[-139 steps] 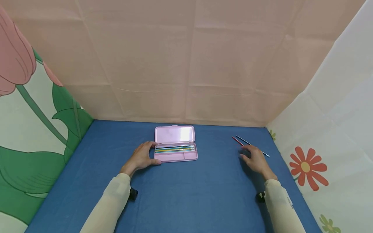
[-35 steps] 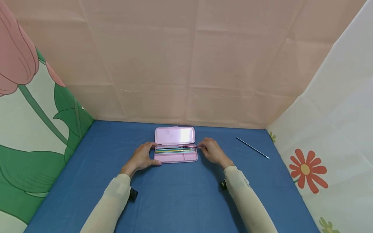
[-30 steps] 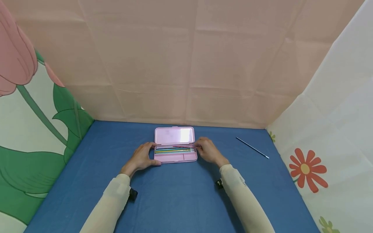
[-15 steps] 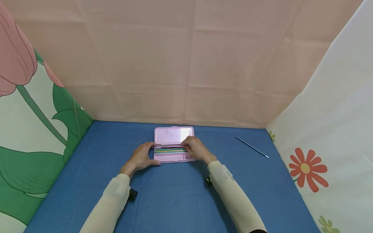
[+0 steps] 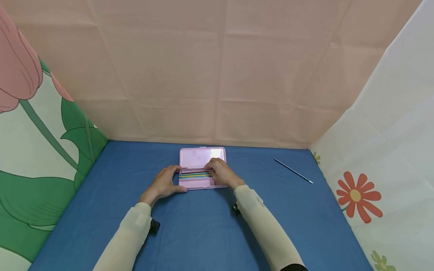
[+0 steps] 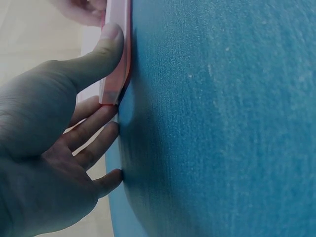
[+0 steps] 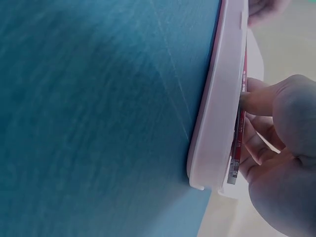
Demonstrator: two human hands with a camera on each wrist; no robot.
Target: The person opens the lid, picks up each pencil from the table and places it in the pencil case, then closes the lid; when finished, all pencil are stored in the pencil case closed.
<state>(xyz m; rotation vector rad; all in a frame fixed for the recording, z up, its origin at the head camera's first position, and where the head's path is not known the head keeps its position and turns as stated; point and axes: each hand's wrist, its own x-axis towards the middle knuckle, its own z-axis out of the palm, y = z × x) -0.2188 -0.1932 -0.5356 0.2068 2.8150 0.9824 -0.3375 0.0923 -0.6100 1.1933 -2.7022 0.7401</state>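
Observation:
A pink pencil case (image 5: 193, 183) lies opened flat on the blue cloth, its lid folded back. Several coloured pencils (image 5: 194, 175) lie side by side in its rear compartment. My left hand (image 5: 163, 182) holds the case's left end, thumb on the front wall (image 6: 114, 69) and fingers around the end. Over the right part of the case, my right hand (image 5: 222, 173) pinches a red pencil (image 7: 240, 131) between thumb and fingers. The pencil's eraser end juts past the fingers in the right wrist view; in the head view the hand hides much of it.
A dark pencil (image 5: 293, 171) with a pale end lies slantwise on the cloth (image 5: 203, 229) to the right. A beige backdrop (image 5: 217, 75) rises behind the table, with flower-printed sheets on the left and right.
My right hand has taken the red pencil from the table's right side, carried it left to the case and lowered it along the rear compartment. The left hand stays on the case.

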